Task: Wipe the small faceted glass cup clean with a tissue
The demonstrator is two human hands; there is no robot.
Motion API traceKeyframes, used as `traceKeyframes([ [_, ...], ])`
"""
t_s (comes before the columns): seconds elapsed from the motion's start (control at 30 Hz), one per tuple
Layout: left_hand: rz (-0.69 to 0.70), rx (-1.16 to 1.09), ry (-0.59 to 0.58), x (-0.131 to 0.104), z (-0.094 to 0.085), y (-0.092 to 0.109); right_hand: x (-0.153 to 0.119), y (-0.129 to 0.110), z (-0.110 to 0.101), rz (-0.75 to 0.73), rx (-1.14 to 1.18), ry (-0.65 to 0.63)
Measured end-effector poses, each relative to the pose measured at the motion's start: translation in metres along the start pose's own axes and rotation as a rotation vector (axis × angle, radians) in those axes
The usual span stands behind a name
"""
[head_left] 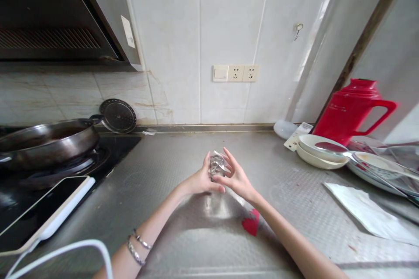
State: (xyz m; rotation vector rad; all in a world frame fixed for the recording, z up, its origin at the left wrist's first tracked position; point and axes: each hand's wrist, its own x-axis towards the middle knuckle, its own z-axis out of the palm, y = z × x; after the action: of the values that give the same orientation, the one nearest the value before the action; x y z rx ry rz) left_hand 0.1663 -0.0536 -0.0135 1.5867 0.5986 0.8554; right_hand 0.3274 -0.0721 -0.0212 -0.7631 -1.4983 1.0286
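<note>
Between both hands, above the middle of the steel counter [157,192], is a small grey, shiny bundle [216,165] that looks wrapped in clear film; its exact kind is hard to make out. My left hand [204,178] grips it from the left, fingers partly hidden behind it. From the right, my right hand [237,178] holds it, thumb across the near side and fingers along the far side. Below the hands, beside my right forearm, lies a torn-looking red piece [251,222] on the counter. Two silvery bracelets [135,250] circle my left forearm.
At left, a metal pan [49,141] sits on the black stove, with a white-cased device [46,213] and its white cable [88,244] nearer me. At right stand a red thermos [350,111], stacked bowls [321,163], plates with utensils and a white tissue [366,209].
</note>
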Motion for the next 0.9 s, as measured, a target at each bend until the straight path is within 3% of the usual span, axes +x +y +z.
traceKeyframes([
  [0.23,0.103,0.23,0.19,0.0,0.005,-0.011,0.002,-0.002,0.004,0.123,-0.01,0.026],
  [0.47,0.158,0.373,0.301,0.002,0.0,-0.015,0.006,0.001,0.003,0.107,-0.043,0.06],
  [0.63,0.151,0.359,0.319,0.003,-0.002,-0.017,0.003,-0.005,-0.002,-0.134,-0.352,0.094],
  [0.8,0.177,0.277,0.263,0.003,-0.001,-0.018,-0.002,-0.016,-0.005,-0.483,-0.549,-0.013],
  [0.9,0.206,0.23,0.202,0.002,0.004,-0.017,-0.003,-0.018,-0.005,-0.557,-0.578,-0.067],
])
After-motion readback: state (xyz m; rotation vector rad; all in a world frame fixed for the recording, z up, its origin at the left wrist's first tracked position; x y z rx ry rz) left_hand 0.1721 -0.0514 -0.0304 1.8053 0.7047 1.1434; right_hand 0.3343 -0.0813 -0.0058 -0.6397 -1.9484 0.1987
